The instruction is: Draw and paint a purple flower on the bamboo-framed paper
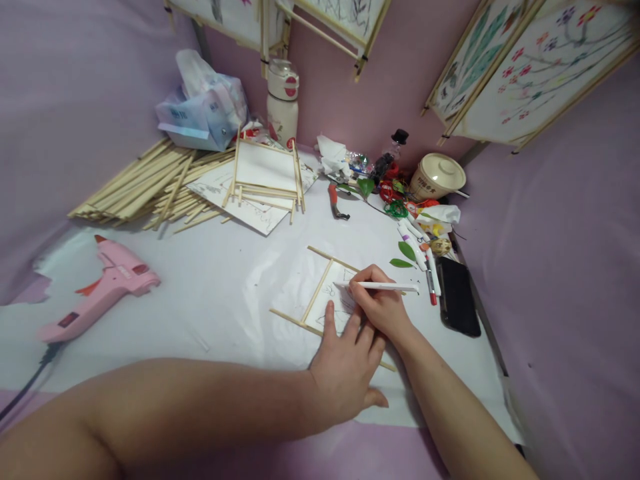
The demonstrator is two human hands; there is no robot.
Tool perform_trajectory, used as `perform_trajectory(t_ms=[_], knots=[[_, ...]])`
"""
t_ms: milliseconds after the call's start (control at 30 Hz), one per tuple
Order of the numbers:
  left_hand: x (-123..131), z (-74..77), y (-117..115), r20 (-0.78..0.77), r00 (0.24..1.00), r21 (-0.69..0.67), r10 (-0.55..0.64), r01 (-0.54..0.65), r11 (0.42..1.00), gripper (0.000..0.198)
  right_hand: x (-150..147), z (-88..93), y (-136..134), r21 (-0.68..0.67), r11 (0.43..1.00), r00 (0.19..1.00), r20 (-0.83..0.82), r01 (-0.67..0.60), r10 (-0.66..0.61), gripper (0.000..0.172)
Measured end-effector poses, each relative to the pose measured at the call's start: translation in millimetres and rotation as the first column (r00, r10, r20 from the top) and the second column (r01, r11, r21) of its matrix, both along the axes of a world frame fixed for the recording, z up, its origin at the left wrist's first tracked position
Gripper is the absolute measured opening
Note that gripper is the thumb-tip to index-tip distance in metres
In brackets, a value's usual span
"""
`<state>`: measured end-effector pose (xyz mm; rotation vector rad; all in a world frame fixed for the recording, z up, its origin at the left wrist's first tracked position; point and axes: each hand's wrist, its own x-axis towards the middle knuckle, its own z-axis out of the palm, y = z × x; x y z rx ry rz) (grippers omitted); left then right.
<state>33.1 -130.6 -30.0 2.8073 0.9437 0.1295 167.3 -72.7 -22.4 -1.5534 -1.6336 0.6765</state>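
Observation:
In the head view, my right hand (381, 303) is closed around a slim white pen (387, 286), its tip at the drawing on a white sheet (320, 310). Thin wooden sticks (317, 292) frame this sheet, their ends sticking out past the corners. Dark line drawings show on the paper, partly covered by my hands. My left hand (345, 370) lies flat with fingers spread across the near side of the frame, pressing on paper and stick. The frame's right part is hidden beneath both hands.
A pink glue gun (113, 287) with its cord lies left. Behind are a bundle of sticks (135, 180), a tissue pack (205, 110), a bottle (283, 103) and red-handled pliers (336, 201). On the right lie a phone (457, 297), markers (413, 245) and a lidded pot (437, 177).

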Motion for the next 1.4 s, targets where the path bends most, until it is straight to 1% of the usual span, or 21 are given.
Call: perform_trajectory(t_ms=[233,500,733,1033,1133,1300,1400], knots=[[-0.4,2.7,0.8,0.005,1.000,-0.009,-0.001,0.001,1.000,0.087,-0.3,2.0,-1.5,-0.009,1.000,1.000,-0.004,-0.002,0.002,0.011],[-0.7,3.4,0.8,0.004,1.000,-0.007,0.002,-0.002,1.000,0.089,1.1,-1.1,-2.1,-0.003,0.999,0.999,-0.013,-0.033,0.033,0.010],[-0.5,4.6,0.1,0.012,1.000,-0.014,-0.001,0.001,1.000,0.087,0.7,-0.1,-3.0,0.001,0.998,0.997,-0.035,-0.069,0.069,0.010],[-1.1,2.3,0.5,0.014,1.000,-0.008,-0.001,0.001,1.000,0.086,0.3,0.6,-2.7,-0.018,0.995,0.993,-0.062,-0.102,0.100,0.010],[-0.3,2.5,0.7,0.002,1.000,-0.019,-0.003,0.003,1.000,0.087,0.6,0.5,-3.5,-0.011,0.996,0.994,-0.070,-0.085,0.084,0.010],[-0.1,2.5,0.6,-0.002,1.000,-0.035,-0.010,0.010,0.999,0.090,1.9,0.5,-4.3,0.043,0.999,0.996,-0.093,-0.015,0.019,0.010],[-0.5,0.4,0.1,0.017,1.000,-0.022,-0.007,0.007,1.000,0.090,3.4,1.0,-2.7,0.031,0.999,0.995,-0.093,0.043,-0.040,0.009]])
